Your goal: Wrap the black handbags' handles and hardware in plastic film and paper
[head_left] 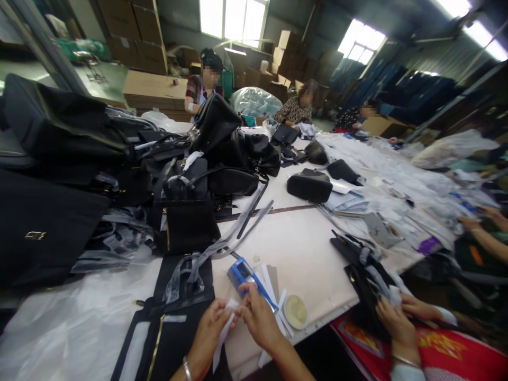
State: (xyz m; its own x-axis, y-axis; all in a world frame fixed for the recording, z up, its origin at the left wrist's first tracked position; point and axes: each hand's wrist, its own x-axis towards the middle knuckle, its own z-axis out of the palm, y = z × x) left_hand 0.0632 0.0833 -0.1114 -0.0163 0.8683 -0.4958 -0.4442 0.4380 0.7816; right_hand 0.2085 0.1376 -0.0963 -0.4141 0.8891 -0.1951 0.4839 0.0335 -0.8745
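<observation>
The person's L hand point(208, 330) is closed in a pinch on a thin white strip, soft like paper or film point(223, 338). The R hand point(260, 320), w/ fingers bent, meets the same strip at its far end and appears to pinch it also. The strip is btwn the two hands; its long axis goes approx. near-far, leaning a little, and its near end hangs free.

A flat black bag w/ gold zip point(178, 338) lies to the left of the hands, partly under the L hand, which is therefore the nearer one. Its gold metal zip point(156, 346) also runs approx. near-far, almost parallel to the strip. A short pale strip point(174, 318) lies across the bag, just right of the zip's far end.

Just beyond the R hand is a long blue plastic tool point(237, 269), pointing from far left to near right; whether the fingers touch it, one can't tell. To the right, on the white table point(313, 248), is a round yellowish disc point(296, 312). Farther right, a co-worker's hands point(399, 323) hold other black goods.
</observation>
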